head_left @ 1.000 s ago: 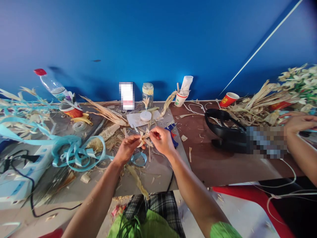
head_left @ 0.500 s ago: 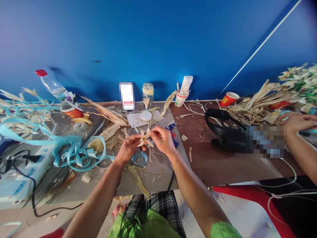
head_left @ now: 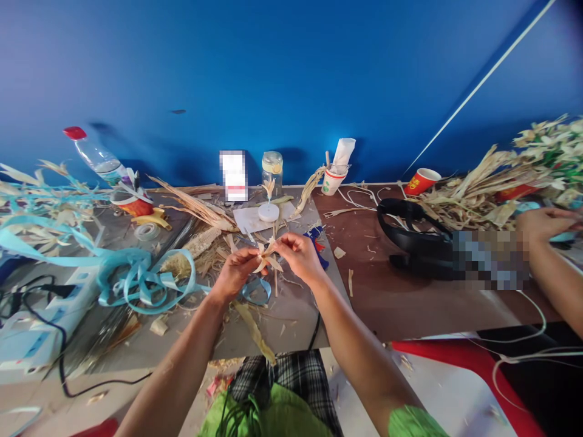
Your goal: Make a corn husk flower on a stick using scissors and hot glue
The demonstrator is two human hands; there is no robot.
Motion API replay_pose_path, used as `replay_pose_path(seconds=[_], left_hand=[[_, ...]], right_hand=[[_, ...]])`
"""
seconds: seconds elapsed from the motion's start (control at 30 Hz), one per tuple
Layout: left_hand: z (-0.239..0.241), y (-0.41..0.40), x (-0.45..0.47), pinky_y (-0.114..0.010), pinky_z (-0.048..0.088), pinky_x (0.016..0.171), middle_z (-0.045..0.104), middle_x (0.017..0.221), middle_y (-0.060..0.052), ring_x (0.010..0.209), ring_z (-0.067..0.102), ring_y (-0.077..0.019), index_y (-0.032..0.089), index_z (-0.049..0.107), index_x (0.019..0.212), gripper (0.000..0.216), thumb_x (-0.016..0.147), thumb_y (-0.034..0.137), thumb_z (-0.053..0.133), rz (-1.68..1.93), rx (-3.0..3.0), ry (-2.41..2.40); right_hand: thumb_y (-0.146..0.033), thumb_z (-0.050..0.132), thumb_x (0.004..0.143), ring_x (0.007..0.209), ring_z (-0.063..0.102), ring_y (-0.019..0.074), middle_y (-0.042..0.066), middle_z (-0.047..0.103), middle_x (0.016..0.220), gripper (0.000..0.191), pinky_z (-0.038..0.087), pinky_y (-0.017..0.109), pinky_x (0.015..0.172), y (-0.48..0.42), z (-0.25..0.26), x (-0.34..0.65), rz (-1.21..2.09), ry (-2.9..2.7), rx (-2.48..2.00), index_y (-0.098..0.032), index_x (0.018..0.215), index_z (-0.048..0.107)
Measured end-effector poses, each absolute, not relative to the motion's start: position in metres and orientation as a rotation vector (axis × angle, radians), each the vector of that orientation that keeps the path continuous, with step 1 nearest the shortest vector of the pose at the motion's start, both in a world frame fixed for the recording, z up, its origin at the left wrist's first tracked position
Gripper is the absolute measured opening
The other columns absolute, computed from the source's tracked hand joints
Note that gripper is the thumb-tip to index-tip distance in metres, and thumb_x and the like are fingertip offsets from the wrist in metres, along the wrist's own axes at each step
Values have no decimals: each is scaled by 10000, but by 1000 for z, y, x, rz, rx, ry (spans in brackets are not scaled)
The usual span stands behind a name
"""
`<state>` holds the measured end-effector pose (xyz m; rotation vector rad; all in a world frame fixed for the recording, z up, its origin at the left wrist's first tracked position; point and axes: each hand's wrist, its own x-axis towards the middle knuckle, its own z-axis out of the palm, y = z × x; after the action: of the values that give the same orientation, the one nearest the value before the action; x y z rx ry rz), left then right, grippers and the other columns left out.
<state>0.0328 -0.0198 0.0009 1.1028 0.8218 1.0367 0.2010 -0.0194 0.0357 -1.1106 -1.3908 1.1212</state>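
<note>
My left hand (head_left: 234,273) and my right hand (head_left: 298,258) meet over the middle of the work board. Both pinch a small pale flower made of corn-husk strips (head_left: 268,257) on a thin stick. The left hand's fingers close on it from the left, and the right hand's fingertips pinch a petal from the right. Under the hands lie husk scraps and a loop of light blue ribbon (head_left: 255,292). A blue glue gun (head_left: 319,243) lies just behind my right hand.
A tangle of light blue ribbon (head_left: 136,276) lies to the left, beside a white power strip (head_left: 40,325). A glass jar (head_left: 272,167), paper cups (head_left: 332,180), a red cup (head_left: 421,181) and a tilted bottle (head_left: 95,158) stand by the blue wall. Another person's hand (head_left: 544,223) is at the right, near a husk pile (head_left: 483,188).
My hands have barely moved; the fingers shift slightly on the husk flower. The other person's hand at the right has drawn a little further to the right.
</note>
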Motion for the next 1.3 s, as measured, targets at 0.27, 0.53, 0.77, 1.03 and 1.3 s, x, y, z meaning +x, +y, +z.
replay_pose_path(seconds=[0.27,0.53,0.77,1.03,1.3], left_hand=[[4,-20,34,-269,440,577,645,638,1,520,577,-114,155,610,768,181,681,288,696,1062,1061,825],[4,-16,34,-259,443,553,677,663,-3,509,585,-116,170,564,758,251,619,287,737,1204,895,849],[3,-13,31,-228,438,537,670,691,7,518,578,-96,164,584,746,239,593,242,750,1273,845,854],[5,-14,28,-234,427,565,662,693,8,537,574,-99,160,591,765,275,579,275,758,1335,871,816],[5,-14,27,-236,429,571,664,699,8,530,566,-94,160,591,759,271,593,304,748,1348,869,801]], right_hand=[[-440,622,717,445,303,54,-46,435,503,304,199,223,451,-18,39,201,1485,-1193,-891,-156,631,554],[-487,565,759,487,348,66,-26,474,586,332,281,220,482,-10,28,207,1372,-1166,-940,-157,753,609],[-478,602,715,453,350,48,-33,493,596,326,249,212,456,-1,21,205,1287,-1095,-1048,-152,711,587],[-441,600,712,440,360,52,-26,505,573,305,241,200,425,-12,46,193,1200,-1251,-1178,-143,654,569],[-368,560,701,484,460,62,18,597,796,358,364,198,466,-26,31,203,935,-1163,-1281,-163,990,611]])
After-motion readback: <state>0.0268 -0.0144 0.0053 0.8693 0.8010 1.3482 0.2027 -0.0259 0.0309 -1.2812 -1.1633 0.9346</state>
